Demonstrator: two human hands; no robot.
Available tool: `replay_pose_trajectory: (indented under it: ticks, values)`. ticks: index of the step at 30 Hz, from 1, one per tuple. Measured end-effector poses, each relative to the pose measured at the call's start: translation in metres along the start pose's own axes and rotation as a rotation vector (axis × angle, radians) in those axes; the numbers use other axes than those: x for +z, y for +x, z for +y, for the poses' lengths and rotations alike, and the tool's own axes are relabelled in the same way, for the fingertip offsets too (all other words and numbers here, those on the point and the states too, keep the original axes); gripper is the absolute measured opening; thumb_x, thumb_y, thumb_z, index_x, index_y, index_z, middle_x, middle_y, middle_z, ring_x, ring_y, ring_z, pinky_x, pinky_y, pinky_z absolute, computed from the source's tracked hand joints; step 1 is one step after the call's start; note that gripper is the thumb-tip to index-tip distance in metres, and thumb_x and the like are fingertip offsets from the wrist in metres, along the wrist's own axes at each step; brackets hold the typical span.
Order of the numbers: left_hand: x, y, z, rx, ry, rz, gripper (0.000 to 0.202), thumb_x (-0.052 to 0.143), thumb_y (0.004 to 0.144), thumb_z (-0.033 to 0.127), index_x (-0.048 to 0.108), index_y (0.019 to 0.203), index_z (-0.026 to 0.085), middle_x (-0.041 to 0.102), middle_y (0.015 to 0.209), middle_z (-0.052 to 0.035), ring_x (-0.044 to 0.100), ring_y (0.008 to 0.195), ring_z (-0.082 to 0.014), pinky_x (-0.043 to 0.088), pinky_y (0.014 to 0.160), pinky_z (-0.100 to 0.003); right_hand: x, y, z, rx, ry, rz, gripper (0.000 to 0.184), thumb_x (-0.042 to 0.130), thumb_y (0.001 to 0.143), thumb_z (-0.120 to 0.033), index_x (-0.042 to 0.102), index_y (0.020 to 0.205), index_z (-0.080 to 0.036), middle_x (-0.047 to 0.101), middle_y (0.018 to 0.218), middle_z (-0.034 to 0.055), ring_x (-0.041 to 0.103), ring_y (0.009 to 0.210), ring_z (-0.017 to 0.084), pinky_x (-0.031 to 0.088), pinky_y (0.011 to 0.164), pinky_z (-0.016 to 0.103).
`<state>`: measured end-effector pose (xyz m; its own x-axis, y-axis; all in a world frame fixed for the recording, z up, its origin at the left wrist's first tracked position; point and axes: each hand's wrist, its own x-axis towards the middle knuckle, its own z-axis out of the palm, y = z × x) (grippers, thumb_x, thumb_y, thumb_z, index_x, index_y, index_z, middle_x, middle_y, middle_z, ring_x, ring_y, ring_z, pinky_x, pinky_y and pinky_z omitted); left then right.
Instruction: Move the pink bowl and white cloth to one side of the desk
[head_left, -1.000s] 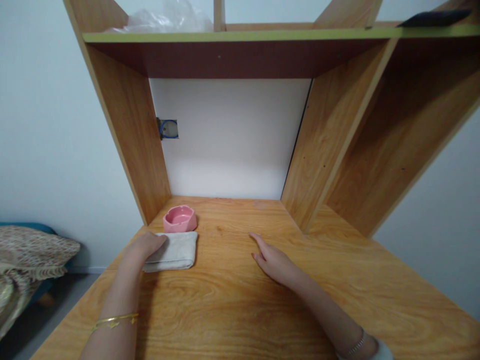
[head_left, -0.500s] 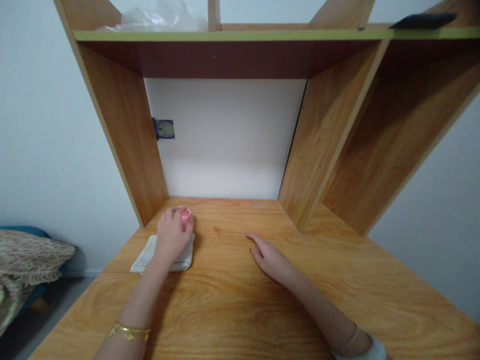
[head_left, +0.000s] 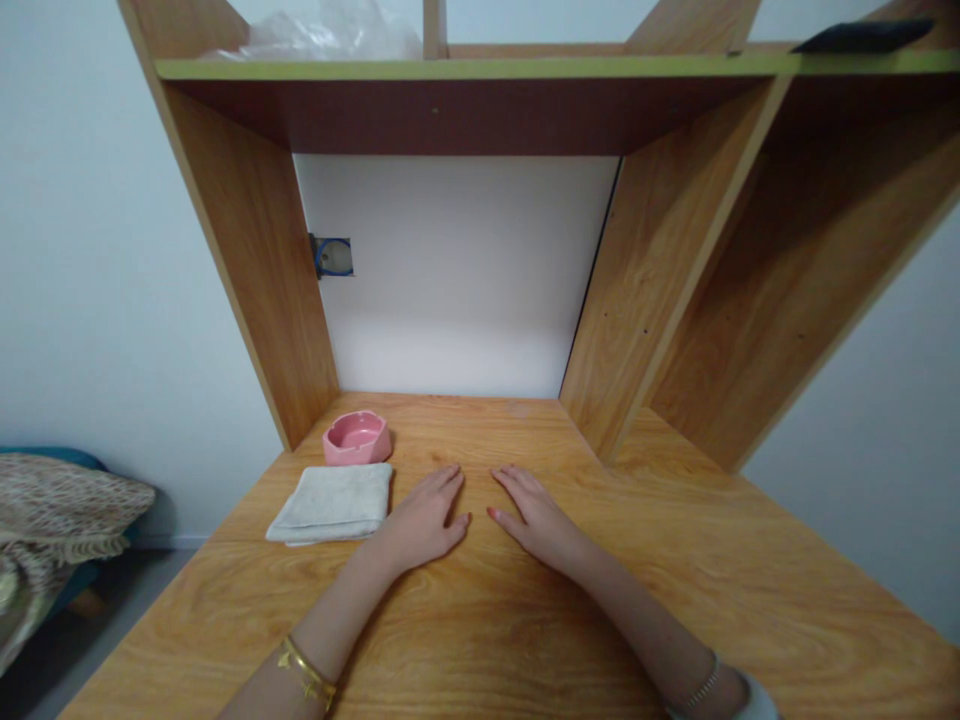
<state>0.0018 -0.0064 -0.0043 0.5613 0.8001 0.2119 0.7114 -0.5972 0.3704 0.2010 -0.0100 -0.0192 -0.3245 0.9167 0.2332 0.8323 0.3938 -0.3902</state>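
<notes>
Our left hand [head_left: 424, 522] and right hand [head_left: 540, 518] lie palm-down, empty, thumbs spread, on the wood-grain desktop [head_left: 465, 630]. We judge this a pause; taking the folded cloth [head_left: 334, 502] beside the left, or the pink dish [head_left: 357, 455] behind it, would call for a leftward reach. Shelving [head_left: 480, 68] and a white panel [head_left: 465, 280] stand before us.

Seemingly a home; wooden desk [head_left: 465, 640], fringed throw [head_left: 67, 495]

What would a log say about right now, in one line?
left hand: open, empty, on desk | right hand: open, empty, on desk | folded cloth: on desk, beside left hand | pink dish: on desk, just behind folded cloth
</notes>
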Motion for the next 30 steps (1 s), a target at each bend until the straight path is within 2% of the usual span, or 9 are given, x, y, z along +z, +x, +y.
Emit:
replay_pose_trajectory:
  ticks: [6, 11, 16, 23, 30]
  values:
    - [-0.0035, -0.0013, -0.0037, -0.057, 0.026, -0.021, 0.059, 0.038, 0.081, 0.042, 0.033, 0.128, 0.006, 0.029, 0.136, -0.0159, 0.023, 0.126, -0.0221, 0.020, 0.104, -0.034, 0.0025, -0.0039, -0.0009, 0.021, 0.009, -0.103, 0.062, 0.037, 0.081, -0.049, 0.032, 0.131, -0.012, 0.031, 0.137, 0.0132, 0.020, 0.128, 0.024, 0.018, 0.103, 0.041]
    - [-0.0017, -0.0024, -0.0062, -0.054, 0.023, -0.032, 0.062, 0.036, 0.082, 0.045, 0.029, 0.130, 0.007, 0.026, 0.137, -0.0157, 0.020, 0.128, -0.0217, 0.019, 0.104, -0.034, 0.0024, -0.0060, -0.0005, 0.009, -0.001, -0.167, 0.065, 0.032, 0.082, -0.053, 0.026, 0.134, -0.015, 0.025, 0.139, 0.0116, 0.017, 0.128, 0.025, 0.014, 0.103, 0.043]
    - [-0.0016, -0.0030, -0.0035, -0.060, 0.023, -0.063, 0.067, 0.037, 0.080, 0.049, 0.028, 0.131, 0.006, 0.022, 0.138, -0.0168, 0.019, 0.128, -0.0225, 0.018, 0.104, -0.034, 0.0037, -0.0059, 0.0016, 0.003, -0.002, -0.153, 0.062, 0.033, 0.082, -0.053, 0.027, 0.133, -0.018, 0.026, 0.139, 0.0097, 0.019, 0.128, 0.024, 0.014, 0.103, 0.042]
    - [0.0005, -0.0029, 0.0006, -0.041, -0.001, -0.129, 0.070, 0.038, 0.079, 0.050, 0.027, 0.131, 0.004, 0.022, 0.138, -0.0172, 0.018, 0.128, -0.0219, 0.018, 0.104, -0.032, 0.0003, -0.0050, 0.0001, 0.009, -0.010, -0.185, 0.065, 0.032, 0.082, -0.053, 0.027, 0.134, -0.015, 0.027, 0.139, 0.0116, 0.018, 0.128, 0.024, 0.014, 0.103, 0.041]
    - [0.0019, -0.0031, 0.0017, -0.029, 0.010, -0.128, 0.070, 0.038, 0.079, 0.049, 0.025, 0.132, 0.005, 0.020, 0.139, -0.0168, 0.017, 0.128, -0.0226, 0.017, 0.104, -0.033, -0.0019, -0.0053, -0.0031, 0.018, -0.032, -0.191, 0.062, 0.032, 0.083, -0.052, 0.029, 0.133, -0.015, 0.027, 0.139, 0.0125, 0.018, 0.128, 0.025, 0.015, 0.103, 0.042]
